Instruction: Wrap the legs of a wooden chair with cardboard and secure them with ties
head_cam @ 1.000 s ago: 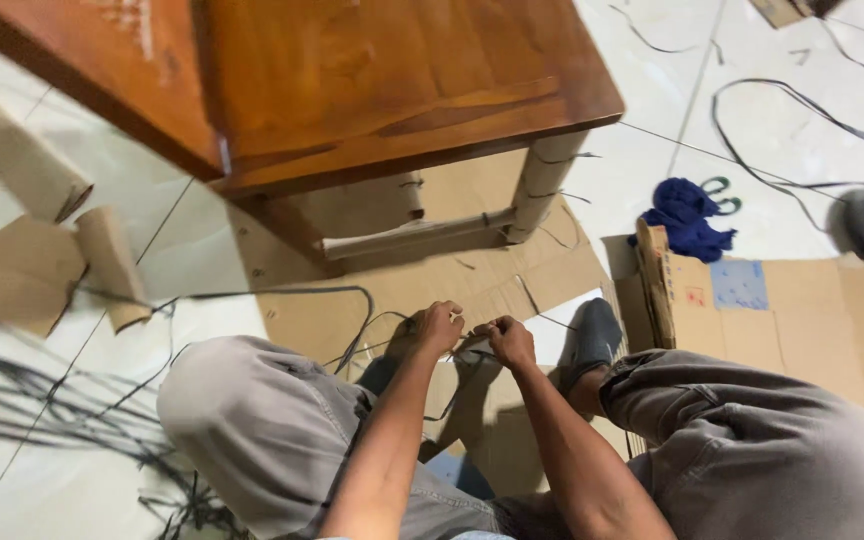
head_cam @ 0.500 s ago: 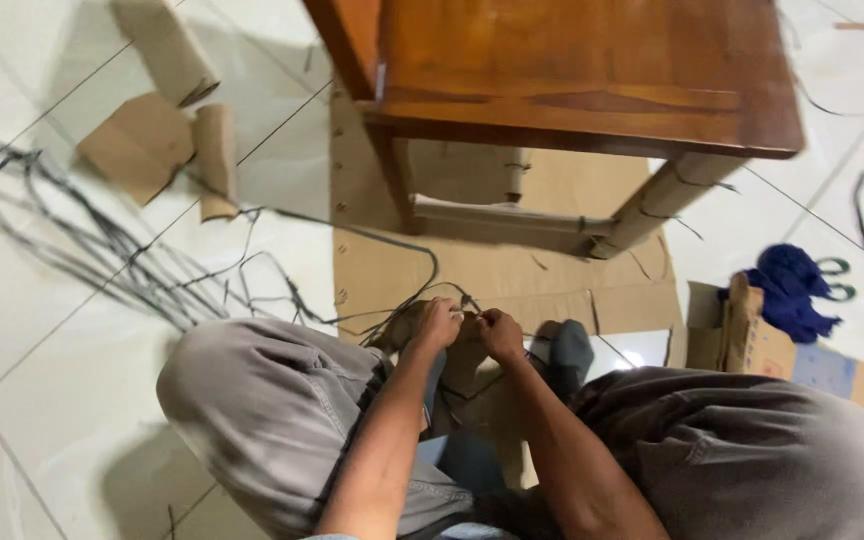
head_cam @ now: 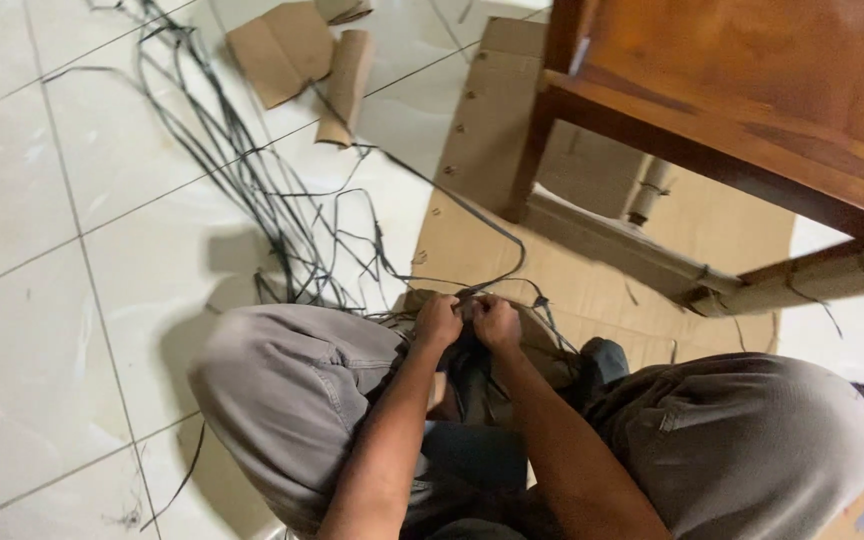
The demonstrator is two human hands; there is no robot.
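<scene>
Strap (head_cam: 500,226), thin and black, runs from the two hands up and away across the cardboard sheet (head_cam: 472,150) toward the upper left, its long axis slanting from the knees to the tangle of loose straps (head_cam: 252,170) on the tiled floor (head_cam: 42,300). The near end sits between the knees, pinched by both hands just above the grey trousers (head_cam: 282,390). The left hand (head_cam: 439,322) is curled shut on the strap, and the right hand (head_cam: 497,322) is closed on it too, the knuckles of the two touching (which fingers do the pinching cannot be told). A wooden table (head_cam: 752,90) stands at the upper right, its legs wrapped in cardboard. Cardboard rolls (head_cam: 347,85) lie at the top. Compared with half a second ago, the view has swung left: the table has slid toward the right edge, the tangle of straps fills more of the floor, and the hands have drawn closer together.
</scene>
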